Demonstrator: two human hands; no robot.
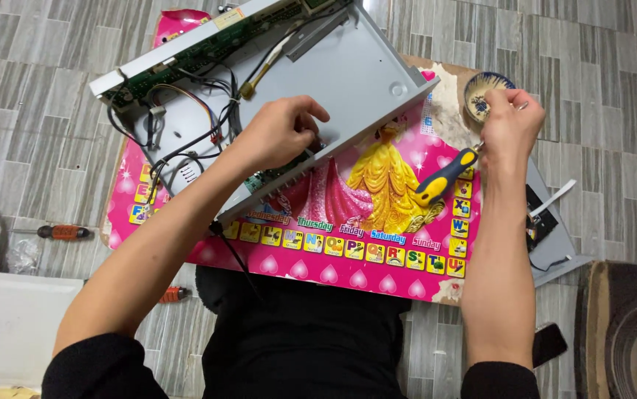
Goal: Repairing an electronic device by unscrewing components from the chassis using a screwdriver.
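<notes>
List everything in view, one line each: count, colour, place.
device case: one, grey, opened and tilted on the board
circuit board: one, green, along the case's far edge
wires: several, black and coloured, inside the case
lap board: one, pink with a picture, under the case
screwdriver: one, yellow and blue handle, in the right hand
small bowl: one, blue and white, far right of the board
orange-handled screwdriver: one, on the floor, left
left hand: inside the case
right hand: near the bowl, holding the screwdriver
</notes>
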